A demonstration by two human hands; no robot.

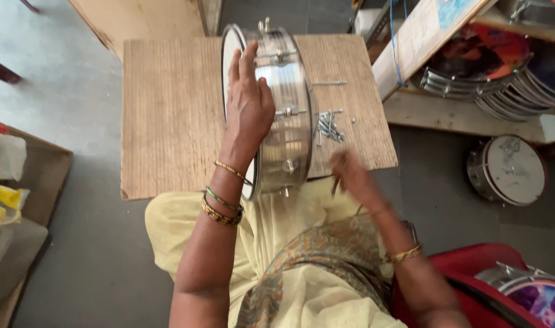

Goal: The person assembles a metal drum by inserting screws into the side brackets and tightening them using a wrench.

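A shiny metal drum (286, 130) with a white skin stands on its edge on a wooden board (168, 121). My left hand (248, 103) lies flat against its upper rim and steadies it. My right hand (350, 173) is blurred near the board's front edge, to the right of the drum, and seems to pinch a thin dark rod or screw. A small heap of metal screws (329, 126) lies on the board just right of the drum, with one long screw (329, 83) farther back.
Stacked metal drum hoops (472, 85) sit on a low shelf at the right. Another small drum (508, 170) stands on the floor. A red tub (472, 267) with a colourful drum (541, 297) is at my right. Yellow bags (4, 194) lie at left.
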